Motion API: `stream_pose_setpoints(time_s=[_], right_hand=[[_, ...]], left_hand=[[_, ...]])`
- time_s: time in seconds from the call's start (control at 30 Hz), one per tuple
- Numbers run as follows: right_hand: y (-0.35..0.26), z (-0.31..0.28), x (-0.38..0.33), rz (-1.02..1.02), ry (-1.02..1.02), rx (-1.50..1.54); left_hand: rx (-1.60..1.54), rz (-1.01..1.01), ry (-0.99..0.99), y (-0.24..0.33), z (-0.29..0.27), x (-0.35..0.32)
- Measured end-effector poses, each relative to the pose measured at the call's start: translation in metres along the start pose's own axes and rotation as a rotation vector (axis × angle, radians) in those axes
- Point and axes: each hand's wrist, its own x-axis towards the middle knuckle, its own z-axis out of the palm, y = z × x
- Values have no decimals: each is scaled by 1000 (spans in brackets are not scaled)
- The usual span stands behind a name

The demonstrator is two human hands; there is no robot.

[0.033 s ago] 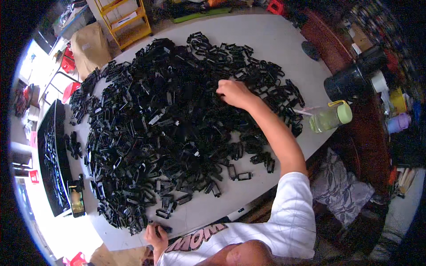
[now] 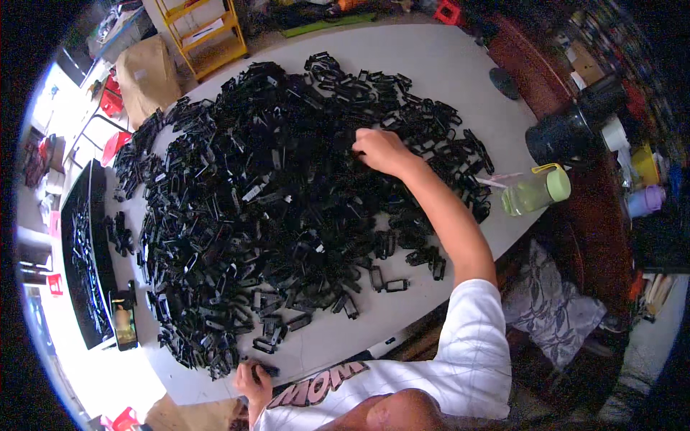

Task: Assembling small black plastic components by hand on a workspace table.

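Head view: right hand fingertips buried among black clips.

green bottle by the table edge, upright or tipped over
Tipped over: the green bottle lies on its side on the table, cap pointing right.

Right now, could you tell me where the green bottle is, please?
In the head view the green bottle lies on its side at the right edge of the table, beside the black parts pile and just right of the right hand.

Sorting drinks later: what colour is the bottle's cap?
Pale green, matching the bottle, seen in the head view.
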Motion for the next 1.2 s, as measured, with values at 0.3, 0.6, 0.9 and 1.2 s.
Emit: stream_pose_setpoints(time_s=[0.3, 0.6, 0.9, 1.2], right_hand=[[23, -14, -36, 107, 230, 315], [-114, -27, -115, 260, 173, 1367], [-286, 89, -200, -75, 300, 763], [-326, 75, -172, -96, 388, 580]], left_hand=[[-90, -53, -14, -14, 10, -10], [-154, 6, 24, 7, -5, 5], [-470, 112, 255, 3, -3, 4], [-564, -50, 153, 1, -34, -28]])
